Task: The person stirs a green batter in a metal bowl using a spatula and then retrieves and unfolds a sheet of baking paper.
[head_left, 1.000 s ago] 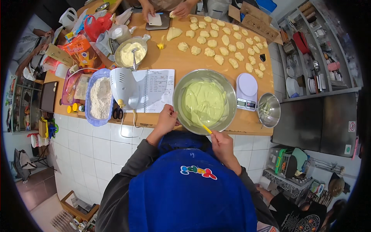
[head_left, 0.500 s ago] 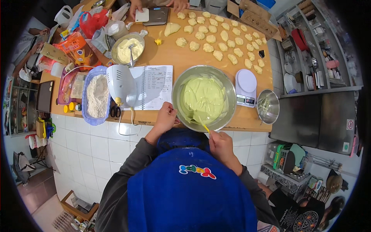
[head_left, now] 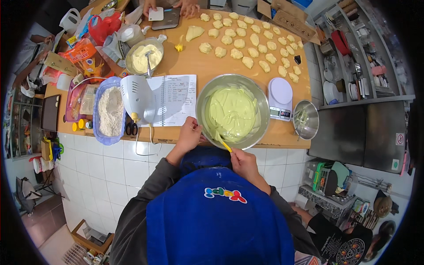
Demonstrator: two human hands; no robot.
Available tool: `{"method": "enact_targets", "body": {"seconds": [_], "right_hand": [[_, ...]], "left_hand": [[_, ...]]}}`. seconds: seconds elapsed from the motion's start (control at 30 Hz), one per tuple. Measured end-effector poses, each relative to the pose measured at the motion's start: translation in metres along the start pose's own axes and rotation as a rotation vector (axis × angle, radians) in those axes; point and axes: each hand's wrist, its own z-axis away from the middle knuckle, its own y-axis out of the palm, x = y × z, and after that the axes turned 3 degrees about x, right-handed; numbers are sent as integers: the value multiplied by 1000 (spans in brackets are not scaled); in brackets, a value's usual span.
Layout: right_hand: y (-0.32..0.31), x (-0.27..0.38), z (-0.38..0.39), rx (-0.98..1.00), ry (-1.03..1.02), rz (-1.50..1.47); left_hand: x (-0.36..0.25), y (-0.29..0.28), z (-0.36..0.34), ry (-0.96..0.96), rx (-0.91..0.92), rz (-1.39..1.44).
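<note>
A large steel mixing bowl (head_left: 263, 126) of smooth pale green batter (head_left: 232, 110) sits at the table's front edge. My left hand (head_left: 190, 135) is closed on the left part of its rim, some fingers hidden behind the wall. In my right hand (head_left: 245, 163), just in front of the bowl, is the yellow handle of a spatula (head_left: 225, 145). The spatula's batter-coated head rests against the bowl's near left inner wall. Left of the bowl lie an open spiral notebook (head_left: 179, 101) and a white hand mixer (head_left: 138, 97).
A white kitchen scale (head_left: 281, 98) and a smaller steel bowl (head_left: 306, 119) stand to the right. Dough pieces (head_left: 239, 43) cover the far table. At left are a tub of flour (head_left: 110, 110), a bowl of pale cream (head_left: 145, 57) and scissors (head_left: 131, 128). Another person's hands (head_left: 187, 6) work at the far edge.
My right hand has moved left with the spatula, and its head has shifted toward the bowl's near left wall. My left hand stays on the rim.
</note>
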Motion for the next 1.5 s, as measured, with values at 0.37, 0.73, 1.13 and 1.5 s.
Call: {"method": "enact_targets", "body": {"seconds": [0.37,0.73,1.13,1.5], "right_hand": [[5,8,2,-44,83,-97],[-6,14,7,-47,79,-43],[-53,-46,5,304,-120,350],[-118,-20,-42,211,-180,315]], "left_hand": [[1,2,1,-39,11,51],[0,3,4,-35,18,80],[-10,-3,-3,-34,-21,-27],[-21,-17,-19,-12,-18,-104]]}}
